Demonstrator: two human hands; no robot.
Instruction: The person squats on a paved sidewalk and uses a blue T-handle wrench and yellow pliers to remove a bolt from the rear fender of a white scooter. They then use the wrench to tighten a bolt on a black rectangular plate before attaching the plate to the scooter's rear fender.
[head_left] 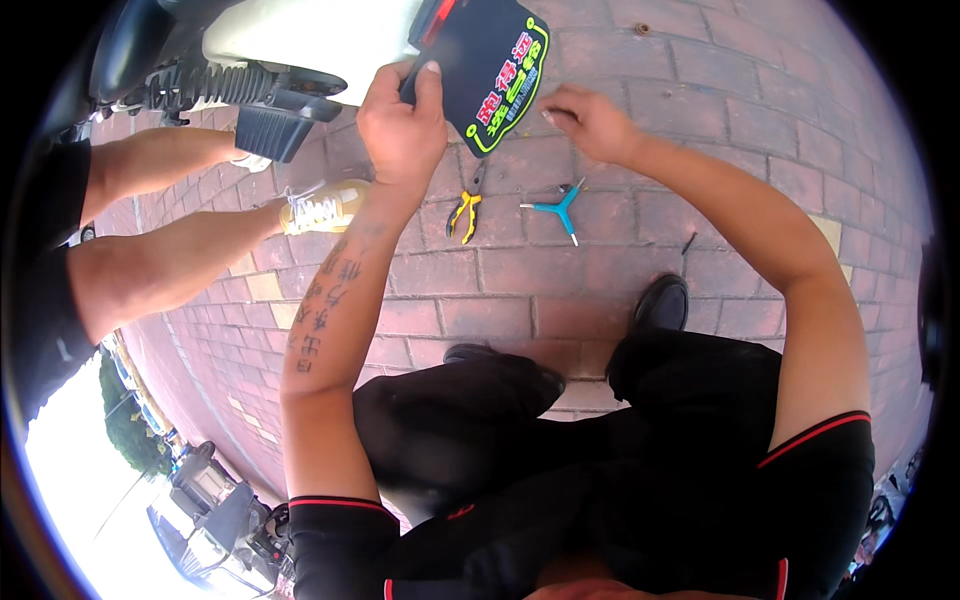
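A black mud flap point(462, 60) with bright printed lettering and a yellow-green outline hangs at the rear of a white scooter point(310, 40). My left hand point(405, 120) grips the flap's near left edge, thumb on its face. To the right of the flap, apart from it, my right hand point(592, 122) has its fingers curled in a pinch; whatever lies between them, if anything, is too small to make out. Below the flap, pliers point(465, 215) with yellow and black handles lie on the paving. Beside them rests a teal three-armed Y-wrench point(558, 210).
Another person's bare legs point(180, 245) and yellowish sneaker point(325, 207) are close on the left, by the scooter's coil spring point(225, 85). A small brown round piece point(642, 29) and a thin dark bit point(689, 242) lie on the brick paving. A parked vehicle point(215, 515) stands lower left.
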